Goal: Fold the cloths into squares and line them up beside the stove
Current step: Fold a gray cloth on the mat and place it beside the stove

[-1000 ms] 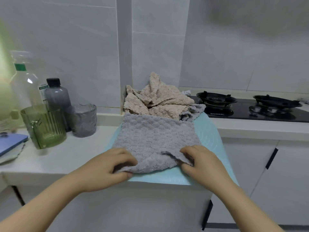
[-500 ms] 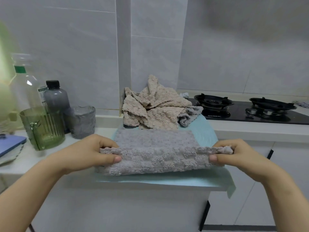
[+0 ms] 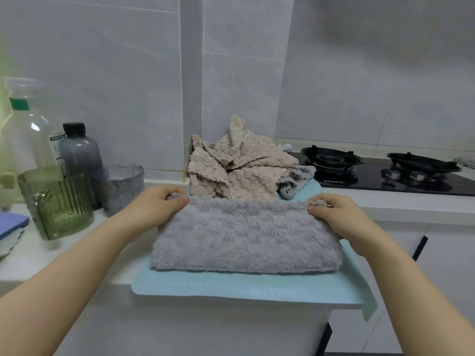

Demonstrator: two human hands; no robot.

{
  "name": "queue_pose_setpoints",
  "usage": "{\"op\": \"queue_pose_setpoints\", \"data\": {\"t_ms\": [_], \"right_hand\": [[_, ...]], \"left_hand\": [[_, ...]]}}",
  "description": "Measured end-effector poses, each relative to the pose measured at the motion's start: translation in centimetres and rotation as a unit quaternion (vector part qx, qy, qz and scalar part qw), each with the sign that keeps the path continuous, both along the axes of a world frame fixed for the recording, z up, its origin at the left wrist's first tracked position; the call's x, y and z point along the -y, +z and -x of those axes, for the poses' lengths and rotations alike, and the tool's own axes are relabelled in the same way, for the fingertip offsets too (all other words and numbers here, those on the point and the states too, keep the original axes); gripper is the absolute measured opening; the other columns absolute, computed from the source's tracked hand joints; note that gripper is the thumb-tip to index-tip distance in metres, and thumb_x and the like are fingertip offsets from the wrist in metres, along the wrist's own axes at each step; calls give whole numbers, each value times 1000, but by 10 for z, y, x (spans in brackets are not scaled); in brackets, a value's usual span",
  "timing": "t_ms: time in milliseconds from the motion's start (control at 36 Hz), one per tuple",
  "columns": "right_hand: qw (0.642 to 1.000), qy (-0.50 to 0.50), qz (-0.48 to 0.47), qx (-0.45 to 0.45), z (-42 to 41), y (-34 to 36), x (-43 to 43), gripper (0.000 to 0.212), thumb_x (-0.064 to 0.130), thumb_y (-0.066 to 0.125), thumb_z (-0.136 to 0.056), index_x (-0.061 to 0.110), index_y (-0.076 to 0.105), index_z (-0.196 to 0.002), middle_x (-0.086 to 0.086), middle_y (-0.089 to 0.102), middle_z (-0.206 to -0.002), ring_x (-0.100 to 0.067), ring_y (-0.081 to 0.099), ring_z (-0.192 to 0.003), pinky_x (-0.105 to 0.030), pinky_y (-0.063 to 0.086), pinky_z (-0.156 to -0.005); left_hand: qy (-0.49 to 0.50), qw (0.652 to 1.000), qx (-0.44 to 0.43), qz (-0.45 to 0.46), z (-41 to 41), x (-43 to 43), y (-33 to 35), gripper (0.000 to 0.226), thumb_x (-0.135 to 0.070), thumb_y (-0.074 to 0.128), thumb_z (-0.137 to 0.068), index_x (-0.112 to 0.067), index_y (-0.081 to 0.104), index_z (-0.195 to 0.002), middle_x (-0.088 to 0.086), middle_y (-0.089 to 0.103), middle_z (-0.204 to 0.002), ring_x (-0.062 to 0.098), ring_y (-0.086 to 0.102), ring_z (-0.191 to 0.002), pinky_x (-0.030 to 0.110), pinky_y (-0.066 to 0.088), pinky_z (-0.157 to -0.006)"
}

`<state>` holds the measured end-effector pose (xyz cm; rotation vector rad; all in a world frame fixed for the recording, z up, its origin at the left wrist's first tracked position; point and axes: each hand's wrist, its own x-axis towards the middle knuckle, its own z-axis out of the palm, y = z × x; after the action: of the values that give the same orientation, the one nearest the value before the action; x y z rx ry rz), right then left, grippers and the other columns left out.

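Observation:
A grey fluffy cloth (image 3: 244,237) lies folded in half on a light blue mat (image 3: 246,287) on the counter. My left hand (image 3: 154,206) pinches its far left corner. My right hand (image 3: 336,217) pinches its far right corner. Behind it sits a crumpled pile of beige cloths (image 3: 236,165), with another grey cloth (image 3: 295,182) bunched at the pile's right side. The black gas stove (image 3: 385,170) is set into the counter to the right.
On the left of the counter stand a green ribbed glass jug (image 3: 56,201), a grey cup (image 3: 120,186), a dark bottle (image 3: 79,152) and a clear bottle (image 3: 28,129). A blue object (image 3: 10,223) lies at the far left. White tiled wall behind.
Both hands took the cloth's near edge, lifted it and carried it away from me to the far edge, folding the grey cloth in half.

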<state>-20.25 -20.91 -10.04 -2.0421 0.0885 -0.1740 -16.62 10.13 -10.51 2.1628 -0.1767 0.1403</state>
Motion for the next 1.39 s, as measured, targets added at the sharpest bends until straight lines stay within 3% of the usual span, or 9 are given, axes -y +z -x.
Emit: {"op": "queue_pose_setpoints", "data": {"t_ms": [83,250,389,472,611,750,1028,1195,1389], "right_hand": [[999,-16,35,-15,-19,-4,-1,21,8,51,-93,14,56,-73,6,39,-38,-5,30,-27,-11,22,-32],[992,-39,115,-34,-43,-14,-3,21,7,50,-91,12,56,-71,2,48,-48,-7,39,-37,-15,28,-33],[983,-49,164,-63,-55,-23,-6,23,9,47,-90,15,55,-69,-3,56,-60,-16,46,-48,-24,35,-46],[977,-79,192,-46,-56,-33,-8,20,16,48,-86,15,54,-67,-1,56,-58,-19,47,-48,-27,37,-51],[964,-110,240,36,-57,-47,-9,15,17,52,-85,6,59,-77,-9,63,-75,-27,54,-76,-32,38,-62],[953,-92,287,26,-60,-50,-9,9,23,54,-87,23,57,-79,-2,61,-82,-29,53,-97,-33,41,-76],[957,-95,276,2,-62,-50,-4,10,29,55,-88,21,60,-86,0,58,-84,-29,48,-106,-31,35,-76],[968,-123,217,30,-66,-52,-1,26,30,51,-92,29,46,-67,-2,61,-84,-33,52,-101,-39,42,-85],[951,-121,285,9,-69,-51,-4,15,32,46,-95,21,55,-91,-1,54,-91,-30,44,-106,-34,36,-79]], "left_hand": [[34,994,46,-93,-18,6,-3,17,-22,52,-93,-21,59,-78,6,61,-79,13,49,-63,23,35,-57],[42,976,62,-204,-44,12,-10,11,-21,49,-94,-19,55,-85,-5,51,-64,16,48,-63,24,31,-52],[41,964,65,-255,-54,14,-19,11,-20,50,-90,-20,60,-84,1,56,-81,21,51,-79,27,40,-67],[59,963,53,-258,-53,13,-27,10,-23,51,-88,-23,61,-85,2,58,-86,22,53,-85,27,40,-69],[71,965,67,-244,-54,11,-34,10,-26,54,-87,-22,63,-89,-1,57,-90,20,53,-87,27,39,-69],[70,960,66,-261,-56,12,-36,10,-28,52,-89,-23,60,-90,-5,54,-92,15,49,-84,27,34,-64],[60,959,67,-268,-56,14,-38,7,-28,48,-92,-23,52,-88,-2,57,-92,17,50,-83,28,31,-57],[84,966,71,-234,-58,14,-39,11,-25,41,-97,-24,50,-90,-2,58,-86,18,50,-82,29,35,-64],[76,966,59,-239,-62,14,-40,11,-27,44,-96,-23,52,-90,-4,55,-88,17,50,-85,29,37,-66]]}}
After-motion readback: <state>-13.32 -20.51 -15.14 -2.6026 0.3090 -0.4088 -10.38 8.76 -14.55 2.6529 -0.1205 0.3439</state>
